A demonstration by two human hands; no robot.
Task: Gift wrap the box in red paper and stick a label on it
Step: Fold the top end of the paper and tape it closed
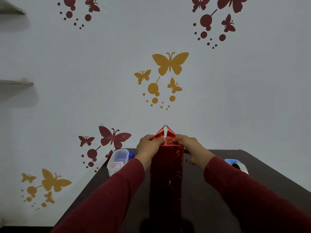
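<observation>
Box: tall upright box wrapped in shiny red foil paper (165, 174) stands on the dark brown tabletop (210, 195), centred between the 2 forearms, its near face toward the camera.
Top flap: triangular red foil flap (165, 132) rises to a point above the box's far top edge, with a strip of silvery holographic underside showing along its middle fold.
Left hand: left hand (148, 145) sits at the box's top left corner, fingers curled and pinching the foil at the base of the flap; the fingertips lie on the paper just left of the silvery strip.
Right hand: right hand (190, 148) sits at the top right corner, its upper fingers curled onto the foil at the flap's base just right of the strip, while the lower fingers hang spread beside the box's right side.
Sleeves: both arms wear dark red long sleeves (117, 190).
Container: clear plastic tub with lid (117, 159) stands at the table's far left corner, with a small pale card inside and something blue behind it.
Tape: blue-handled dispenser with a roll of clear tape (238, 164) lies on the table, well right of the box.
Wall: pale wall bears red and yellow butterfly stickers (170, 63).
</observation>
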